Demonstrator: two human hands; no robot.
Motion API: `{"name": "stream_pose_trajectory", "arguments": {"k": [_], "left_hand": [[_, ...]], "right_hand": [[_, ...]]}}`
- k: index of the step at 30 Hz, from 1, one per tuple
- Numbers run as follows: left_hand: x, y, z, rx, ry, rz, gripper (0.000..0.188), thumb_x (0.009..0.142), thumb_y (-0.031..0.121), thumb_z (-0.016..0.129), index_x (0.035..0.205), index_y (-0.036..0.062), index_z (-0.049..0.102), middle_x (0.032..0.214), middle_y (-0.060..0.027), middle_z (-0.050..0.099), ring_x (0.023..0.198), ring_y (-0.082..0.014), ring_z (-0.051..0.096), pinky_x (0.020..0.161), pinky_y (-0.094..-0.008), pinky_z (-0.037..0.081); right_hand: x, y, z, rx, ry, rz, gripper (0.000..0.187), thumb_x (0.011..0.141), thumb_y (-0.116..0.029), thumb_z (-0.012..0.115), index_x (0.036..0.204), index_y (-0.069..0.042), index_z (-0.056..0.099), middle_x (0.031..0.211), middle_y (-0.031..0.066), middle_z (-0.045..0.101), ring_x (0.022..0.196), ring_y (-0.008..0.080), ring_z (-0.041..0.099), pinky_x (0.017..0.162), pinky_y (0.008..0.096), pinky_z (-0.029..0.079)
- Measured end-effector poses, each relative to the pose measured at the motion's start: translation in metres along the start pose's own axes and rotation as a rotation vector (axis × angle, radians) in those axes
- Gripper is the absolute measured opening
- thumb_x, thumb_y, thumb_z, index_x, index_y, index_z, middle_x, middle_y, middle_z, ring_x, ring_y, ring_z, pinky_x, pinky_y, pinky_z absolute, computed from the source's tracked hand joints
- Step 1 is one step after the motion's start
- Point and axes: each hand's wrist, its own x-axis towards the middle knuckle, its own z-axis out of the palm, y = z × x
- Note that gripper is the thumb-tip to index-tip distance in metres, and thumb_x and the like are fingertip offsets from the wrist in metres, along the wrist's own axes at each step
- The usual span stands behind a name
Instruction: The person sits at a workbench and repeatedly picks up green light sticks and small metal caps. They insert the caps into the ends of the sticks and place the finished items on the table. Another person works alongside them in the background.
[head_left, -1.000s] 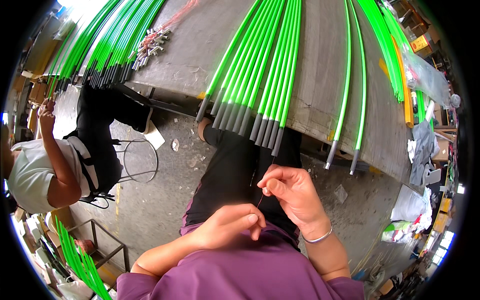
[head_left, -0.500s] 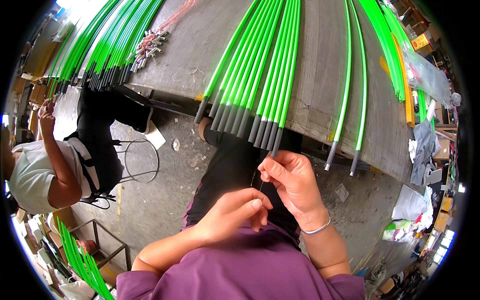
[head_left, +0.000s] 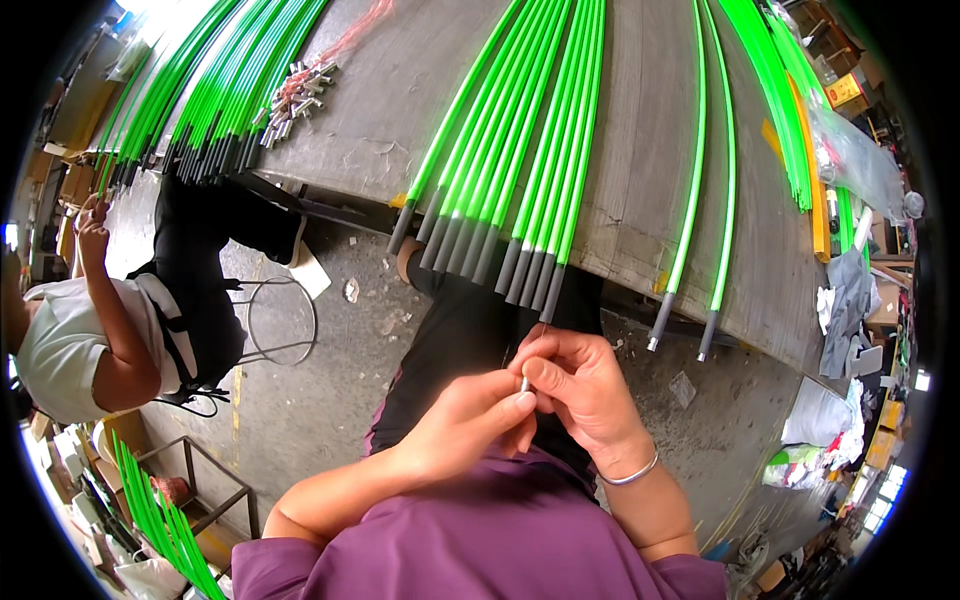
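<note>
Left hand (head_left: 468, 415) and right hand (head_left: 585, 385) close fingertips on what seems a small metal piece (head_left: 525, 384) off the table's (head_left: 640, 190) near edge, where overhanging green rods (head_left: 525, 90) keep their dark ends (head_left: 554, 292) reachable.

A small silvery piece (head_left: 525, 384); bright green rods (head_left: 503, 190) with dark grey ends (head_left: 487, 255) past the grey-brown counter's (head_left: 640, 150) near edge; toward its left, pinkish-red threads (head_left: 352, 35); plain purple shirt (head_left: 470, 530).
</note>
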Motion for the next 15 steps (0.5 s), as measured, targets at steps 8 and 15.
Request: {"name": "stream_pose_trajectory", "arguments": {"k": [8, 15], "left_hand": [[0.019, 0.007, -0.005, 0.193, 0.116, 0.126, 0.028, 0.099, 0.024, 0.047, 0.091, 0.0006, 0.061, 0.062, 0.0028, 0.043, 0.057, -0.0060, 0.038, 0.052, -0.0233, 0.034], [0.031, 0.011, -0.004, 0.309, 0.207, 0.226, 0.028, 0.098, 0.023, 0.051, 0.086, 0.0002, 0.061, 0.064, 0.0031, 0.047, 0.059, -0.0045, 0.039, 0.052, -0.0218, 0.033]], "right_hand": [[0.012, -0.007, -0.016, 0.142, 0.072, -0.059, 0.026, 0.092, -0.027, 0.062, 0.099, -0.002, 0.061, 0.079, 0.0007, 0.059, 0.068, 0.0094, 0.054, 0.066, 0.0245, 0.046], [0.029, -0.013, -0.012, 0.131, 0.047, -0.054, 0.019, 0.092, -0.024, 0.063, 0.089, -0.006, 0.059, 0.076, -0.0005, 0.058, 0.064, 0.0084, 0.054, 0.052, 0.0244, 0.044]]}}
